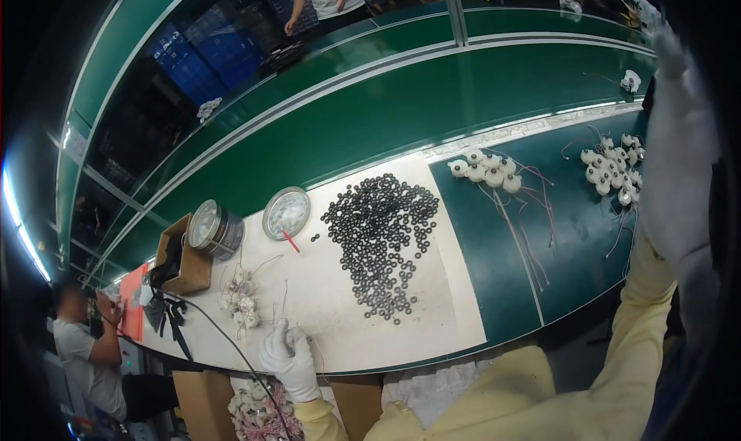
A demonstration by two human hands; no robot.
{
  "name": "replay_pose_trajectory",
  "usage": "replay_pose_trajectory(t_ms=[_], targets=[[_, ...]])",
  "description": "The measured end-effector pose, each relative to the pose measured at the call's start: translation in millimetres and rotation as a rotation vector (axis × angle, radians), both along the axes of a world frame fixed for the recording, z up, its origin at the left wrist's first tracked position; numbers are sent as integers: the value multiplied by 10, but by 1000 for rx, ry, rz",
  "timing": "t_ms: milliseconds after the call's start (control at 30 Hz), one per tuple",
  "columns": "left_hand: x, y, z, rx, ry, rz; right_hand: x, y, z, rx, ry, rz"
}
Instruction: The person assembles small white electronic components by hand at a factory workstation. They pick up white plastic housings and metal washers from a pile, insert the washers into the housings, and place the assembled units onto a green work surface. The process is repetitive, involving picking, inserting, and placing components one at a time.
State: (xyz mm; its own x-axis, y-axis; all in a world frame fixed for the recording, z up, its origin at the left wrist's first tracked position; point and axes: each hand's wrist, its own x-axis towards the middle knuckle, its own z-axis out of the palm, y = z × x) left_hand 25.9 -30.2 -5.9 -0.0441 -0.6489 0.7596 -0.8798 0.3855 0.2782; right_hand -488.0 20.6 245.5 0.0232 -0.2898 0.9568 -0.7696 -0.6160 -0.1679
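Observation:
My left hand, in a white glove, is at the near edge of the white work mat, its fingers curled together. A thin wire trails beside it; what the fingers hold is hidden. Just beyond lies a small cluster of white motor-like parts with wires. My right hand, also gloved, is raised at the far right, large and smeared by motion, so its fingers cannot be read. Beside it on the green bench is a group of white round wired parts. Many small black rings are spread over the mat.
A second white wired group lies right of the mat. Behind stand a round dish with a red stick, a metal tin and a cardboard box. Below the edge, a carton holds wired parts. A co-worker is at left.

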Motion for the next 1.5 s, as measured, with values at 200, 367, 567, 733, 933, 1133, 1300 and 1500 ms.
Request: replay_pose_trajectory(t_ms=[200, 367, 567, 733, 933, 1133, 1300, 1500], targets=[[-81, 293, 293, -23, 21, -40, 831, -253, -312, 175, 297, 489], [-390, 783, 556, 156, 478, -411, 1680, -411, -620, 309, 589, 746], [-829, 1021, 704, 361, 644, -636, 2255, -318, -938, 99, 721, 837], [-663, 562, 1063, 201, 247, -731, 1992, -289, -867, 153, 725, 783], [470, -575, 845, 135, 84, 139, 1437, -223, -804, 759, 1017, 659], [1678, -1609, 287, 300, -258, 214, 903, -259, -1121, 893, 1244, 256], [1144, -1702, 438, 770, -211, 161, 786, -186, -1347, 723, 1308, 16], [412, -1220, 527, 549, -223, -48, 893, -92, -1033, 933, 1134, -11]])
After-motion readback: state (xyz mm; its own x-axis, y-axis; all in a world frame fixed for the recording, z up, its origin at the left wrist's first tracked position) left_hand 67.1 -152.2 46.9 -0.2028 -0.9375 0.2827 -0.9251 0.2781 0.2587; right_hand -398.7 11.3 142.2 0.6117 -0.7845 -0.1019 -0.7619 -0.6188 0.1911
